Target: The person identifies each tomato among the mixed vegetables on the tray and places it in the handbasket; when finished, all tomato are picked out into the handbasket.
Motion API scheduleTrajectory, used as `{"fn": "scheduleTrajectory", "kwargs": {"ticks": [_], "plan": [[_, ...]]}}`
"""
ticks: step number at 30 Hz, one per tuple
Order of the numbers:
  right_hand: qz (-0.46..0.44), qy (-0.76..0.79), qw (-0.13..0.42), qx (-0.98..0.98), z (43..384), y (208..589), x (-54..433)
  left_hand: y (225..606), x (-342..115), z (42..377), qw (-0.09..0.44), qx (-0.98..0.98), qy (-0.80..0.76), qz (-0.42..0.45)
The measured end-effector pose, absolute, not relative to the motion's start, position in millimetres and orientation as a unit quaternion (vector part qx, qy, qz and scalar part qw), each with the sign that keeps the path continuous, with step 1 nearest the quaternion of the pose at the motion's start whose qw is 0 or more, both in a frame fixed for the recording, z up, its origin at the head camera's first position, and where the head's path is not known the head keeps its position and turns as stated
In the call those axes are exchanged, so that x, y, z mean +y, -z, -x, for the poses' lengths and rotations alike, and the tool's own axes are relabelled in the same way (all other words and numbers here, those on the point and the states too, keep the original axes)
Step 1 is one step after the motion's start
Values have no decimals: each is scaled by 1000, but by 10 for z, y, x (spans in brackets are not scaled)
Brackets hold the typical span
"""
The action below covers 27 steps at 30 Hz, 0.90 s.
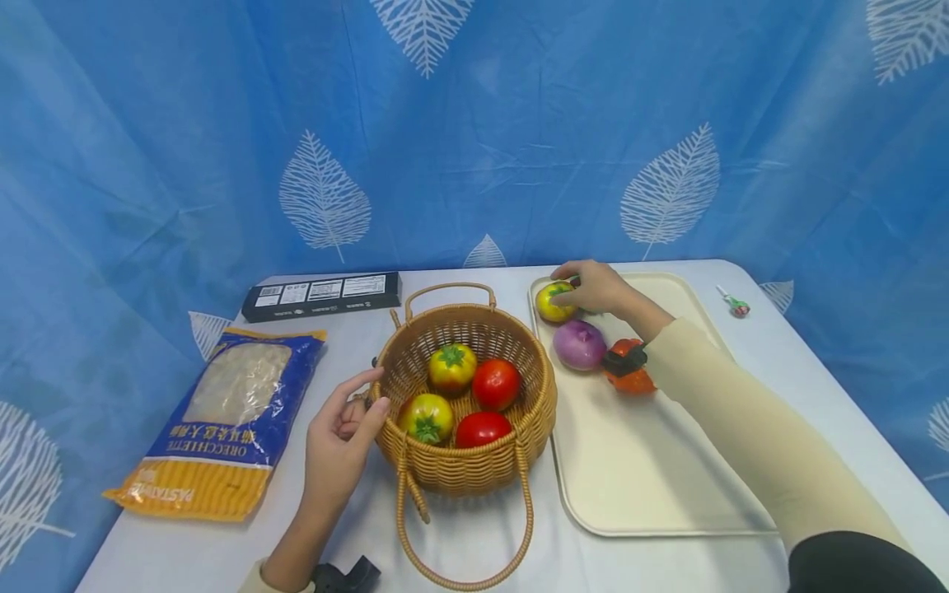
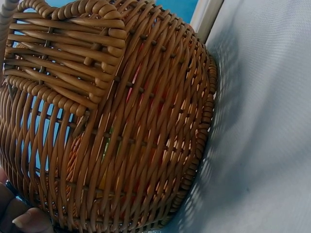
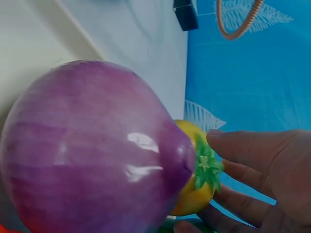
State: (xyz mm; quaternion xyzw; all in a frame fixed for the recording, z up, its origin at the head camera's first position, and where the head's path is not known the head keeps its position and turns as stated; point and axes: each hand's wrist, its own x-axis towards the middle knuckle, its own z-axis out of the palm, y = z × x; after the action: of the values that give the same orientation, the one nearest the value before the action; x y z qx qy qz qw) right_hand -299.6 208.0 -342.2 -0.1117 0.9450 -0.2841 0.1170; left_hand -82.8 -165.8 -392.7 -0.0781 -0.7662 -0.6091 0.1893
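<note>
My left hand (image 1: 343,441) grips the left rim of a round wicker basket (image 1: 474,476), its fingertips at the weave in the left wrist view. Inside the basket lie two yellow-green tomatoes (image 1: 452,368) with green leafy tops and two red tomatoes (image 1: 496,385). Over the far left corner of a cream tray (image 1: 652,478), my right hand (image 1: 596,288) has thumb and fingers around another yellow tomato (image 1: 554,302). A purple onion (image 1: 580,345) lies just nearer on the tray. Beside it is an orange-red vegetable (image 1: 630,380), partly hidden by the wrist strap.
To the left lies a blue and yellow pasta bag (image 1: 230,412). A black box (image 1: 322,296) stands behind it near the back edge. Right of the tray is a wrapped lollipop (image 1: 737,306). One basket handle (image 1: 528,527) hangs down toward the front. A blue leaf-patterned curtain (image 1: 489,148) closes off the back.
</note>
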Motion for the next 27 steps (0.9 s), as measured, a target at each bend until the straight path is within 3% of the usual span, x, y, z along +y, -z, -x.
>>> {"fn": "scheduleTrajectory", "kwargs": {"ticks": [18,27], "plan": [[133,248,97,955,2947,3588,2033,3921,-1658,828,191,-765,609,82],[150,256,52,954,2949,3567,2017,3912,-1648,821,195,-764,610,80]]}}
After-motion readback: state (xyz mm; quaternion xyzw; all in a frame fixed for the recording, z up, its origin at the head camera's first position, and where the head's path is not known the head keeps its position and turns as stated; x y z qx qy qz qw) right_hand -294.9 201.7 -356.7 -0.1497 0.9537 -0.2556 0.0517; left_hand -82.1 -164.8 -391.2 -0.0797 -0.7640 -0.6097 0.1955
